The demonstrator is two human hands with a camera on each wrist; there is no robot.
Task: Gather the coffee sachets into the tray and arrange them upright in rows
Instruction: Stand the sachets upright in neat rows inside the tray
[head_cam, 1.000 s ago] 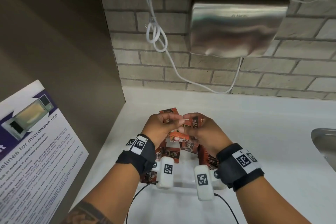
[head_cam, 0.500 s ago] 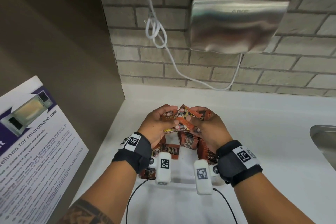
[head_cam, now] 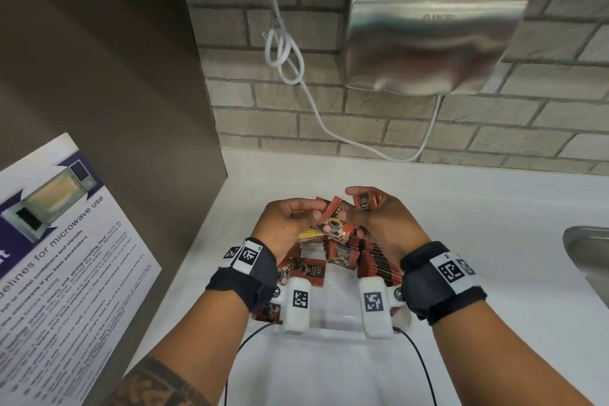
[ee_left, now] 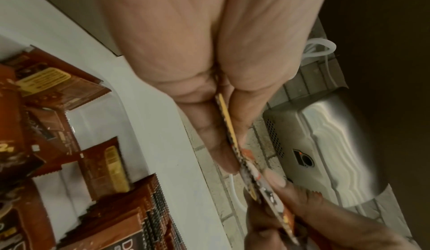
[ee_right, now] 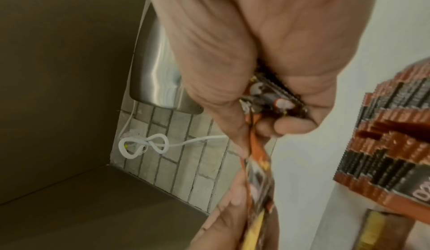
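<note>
Pinching one tilted coffee sachet (head_cam: 336, 221) between thumb and fingers, the left hand (head_cam: 286, 224) holds it above the clear tray (head_cam: 342, 323) on the white counter (head_cam: 494, 241). The right hand (head_cam: 385, 221) clamps a small stack of sachets (head_cam: 366, 202) in curled fingers, touching the tilted one, while packed upright rows (head_cam: 375, 257) fill the tray's right side.

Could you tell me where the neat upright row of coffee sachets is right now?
In the head view, the upright row stands along the right side of the clear tray, just below the right hand.
</note>
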